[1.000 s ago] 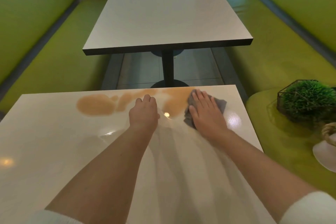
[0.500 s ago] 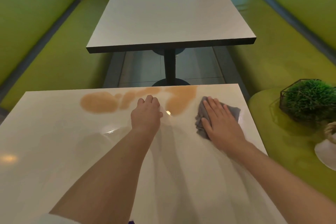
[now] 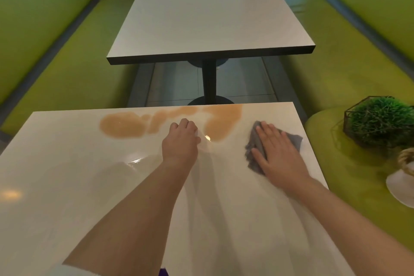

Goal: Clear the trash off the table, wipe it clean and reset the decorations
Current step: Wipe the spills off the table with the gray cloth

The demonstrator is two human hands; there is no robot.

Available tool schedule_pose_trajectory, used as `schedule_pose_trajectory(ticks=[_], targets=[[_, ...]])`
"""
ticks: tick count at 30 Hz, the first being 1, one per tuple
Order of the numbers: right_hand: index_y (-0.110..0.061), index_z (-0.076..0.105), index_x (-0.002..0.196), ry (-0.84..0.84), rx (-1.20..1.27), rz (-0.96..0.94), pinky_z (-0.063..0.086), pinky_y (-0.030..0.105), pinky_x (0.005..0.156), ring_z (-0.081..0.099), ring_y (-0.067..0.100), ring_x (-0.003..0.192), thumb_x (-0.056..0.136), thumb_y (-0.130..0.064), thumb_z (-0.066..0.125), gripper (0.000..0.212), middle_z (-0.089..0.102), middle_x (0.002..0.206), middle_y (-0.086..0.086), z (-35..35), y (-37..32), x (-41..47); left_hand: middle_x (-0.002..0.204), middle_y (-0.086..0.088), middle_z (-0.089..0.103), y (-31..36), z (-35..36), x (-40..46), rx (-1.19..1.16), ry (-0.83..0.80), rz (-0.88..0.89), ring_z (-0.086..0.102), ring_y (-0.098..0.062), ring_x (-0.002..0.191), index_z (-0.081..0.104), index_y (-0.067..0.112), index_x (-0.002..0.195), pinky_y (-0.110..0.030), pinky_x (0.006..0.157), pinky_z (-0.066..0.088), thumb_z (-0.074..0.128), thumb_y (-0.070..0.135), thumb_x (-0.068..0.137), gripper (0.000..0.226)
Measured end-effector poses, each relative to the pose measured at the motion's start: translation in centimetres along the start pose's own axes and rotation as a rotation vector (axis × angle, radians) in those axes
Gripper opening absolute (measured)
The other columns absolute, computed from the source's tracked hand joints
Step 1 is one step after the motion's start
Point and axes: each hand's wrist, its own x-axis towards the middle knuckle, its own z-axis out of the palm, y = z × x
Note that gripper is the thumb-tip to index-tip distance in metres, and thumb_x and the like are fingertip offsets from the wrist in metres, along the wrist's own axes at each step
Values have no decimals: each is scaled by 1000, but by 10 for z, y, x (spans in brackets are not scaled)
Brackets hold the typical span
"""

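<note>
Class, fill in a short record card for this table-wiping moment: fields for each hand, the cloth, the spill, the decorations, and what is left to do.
left hand: left hand rests on the table, fingers curled, holding nothing visible
right hand: right hand flat, pressing the grey cloth
cloth position: near the table's right edge, apart from the spill
spill: brown spill along the far edge, unwiped
decorations: green plant in wire frame and white dish on the bench seat, off the table
left to do: wipe spill, return decorations
</note>
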Motion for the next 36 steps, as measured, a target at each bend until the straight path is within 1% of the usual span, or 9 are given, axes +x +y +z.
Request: schedule_pose_trajectory(ticks=[5, 8, 11, 15, 19, 23, 28, 33, 36], targets=[[-15, 6, 157, 32, -31, 275, 4, 42, 123, 1, 23, 151, 100, -53, 13, 69, 5, 164, 6, 1, -3, 47, 124, 5, 47, 1, -2, -1, -17, -4, -2, 42, -19, 112, 51, 21, 125, -27, 68, 38, 44, 27, 102, 25], [-18, 1, 157, -4, 7, 105, -3, 39, 123, -8, 17, 151, 99, -58, 12, 71, -3, 164, 0, 9, -38, 36, 124, 5, 48, 0, -3, -2, -16, -3, 12, 43, -18, 112, 51, 21, 126, -26, 67, 35, 44, 29, 102, 26], [-22, -2, 157, -65, 20, -61, -6, 33, 122, -10, 11, 150, 101, -48, 13, 63, -7, 164, -4, 8, -29, 25, 122, 6, 50, -5, -1, -2, -31, 18, 32, 44, -18, 112, 54, 22, 124, -27, 70, 40, 45, 32, 101, 27], [-16, 13, 156, 36, 8, 107, 5, 36, 123, 6, 18, 150, 95, -38, 10, 65, 11, 164, 2, -2, 10, 48, 123, 6, 52, -8, 0, -2, -55, 39, 30, 45, -17, 112, 55, 23, 124, -25, 71, 39, 45, 32, 102, 27], [-16, 12, 156, 19, 31, 227, 2, 37, 123, 4, 18, 151, 103, -22, 14, 54, 6, 164, 1, -3, -4, 95, 122, 6, 51, -7, 2, -1, -53, 42, 34, 44, -18, 112, 55, 22, 123, -26, 70, 37, 44, 31, 102, 26], [-14, 22, 154, -33, 42, -7, 5, 41, 123, 5, 21, 151, 104, -18, 26, 50, 9, 164, 2, 3, -43, 115, 120, 5, 52, -8, 3, -1, -60, 58, 34, 44, -18, 110, 55, 22, 121, -27, 68, 39, 45, 32, 101, 24], [-22, 3, 157, -82, 79, -242, -6, 28, 121, -5, 7, 150, 105, -30, 20, 55, -1, 163, -8, 13, -60, 77, 120, 6, 53, -11, 1, 0, -49, 63, 50, 45, -17, 111, 56, 24, 121, -25, 71, 37, 47, 36, 100, 26], [-16, 5, 156, -39, 15, 1, -1, 32, 121, -1, 15, 151, 105, -26, 14, 53, 2, 164, 1, 4, -29, 99, 118, 7, 55, -11, 3, -2, -67, 77, 50, 45, -17, 108, 58, 23, 119, -25, 68, 35, 48, 34, 100, 24], [-17, 6, 156, -91, 46, 20, -1, 36, 121, 0, 16, 151, 106, -26, 14, 52, 4, 164, 1, 4, -48, 127, 120, 6, 55, -11, 2, -1, -69, 74, 54, 46, -17, 109, 58, 23, 121, -26, 74, 40, 48, 35, 100, 27]])
